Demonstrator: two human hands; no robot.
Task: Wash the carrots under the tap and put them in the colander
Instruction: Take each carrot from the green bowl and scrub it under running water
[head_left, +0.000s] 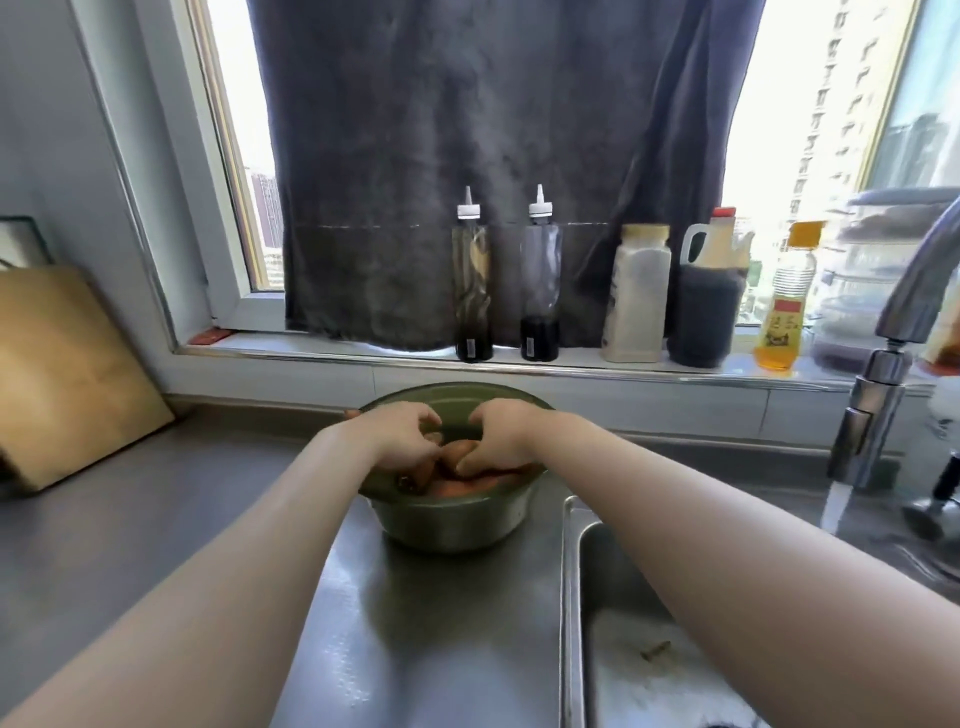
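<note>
So, fingers (427, 435) first: on both the left hand (402, 441) and the right hand (501, 436) they're curled down and closed round carrots (457, 480), the two hands nearly touching over the pile. Looks like a proper grip on both sides, though the blur hides which carrot each one has.

The carrots lie right under the fingers, inside a green bowl (441, 525). I can't tell if that bowl is the colander, since no holes show and I see no other colander anywhere.

Progress, my guess: early, or right at a pick-up. Water (835, 501) is running from the tap (872, 410), well off to the right of the fingers, but nothing is under it. Every carrot I can see is in the bowl, and the sink (574, 597), below and right of the fingers, holds no carrots, just a small scrap. If the bowl is only the holding dish, all the rinsing is left to do.

Counts:
- hands: two
- bowl: one
- carrots: at least three; the hands cover the rest
- tap: one, sink: one
- bottles and jugs on the sill (337, 347) beyond the fingers: five
- board (62, 374) leaning far left on the bench (156, 519): one
</note>
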